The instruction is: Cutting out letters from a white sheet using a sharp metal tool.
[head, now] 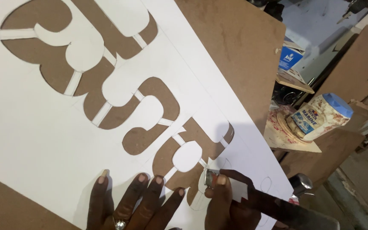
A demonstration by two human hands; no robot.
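A large white paper stencil (30, 127) with big rounded letter shapes cut out lies on a brown board (231, 38). My left hand (128, 204), wearing a ring, presses flat on the paper at the bottom, fingers spread. My right hand (228, 200) grips a small cutting blade (210, 177) with its tip on the paper beside the lowest cut-out letter (192, 149). A loose bit of white paper (238, 190) rests against my right fingers.
Right of the board, a plastic glue tub with a blue lid (320, 116) lies tilted on a stained sheet. A blue box (289, 57) sits behind it. Brown board offcuts (354, 64) lean at the right. A shiny metal knob (301, 184) shows near the lower right.
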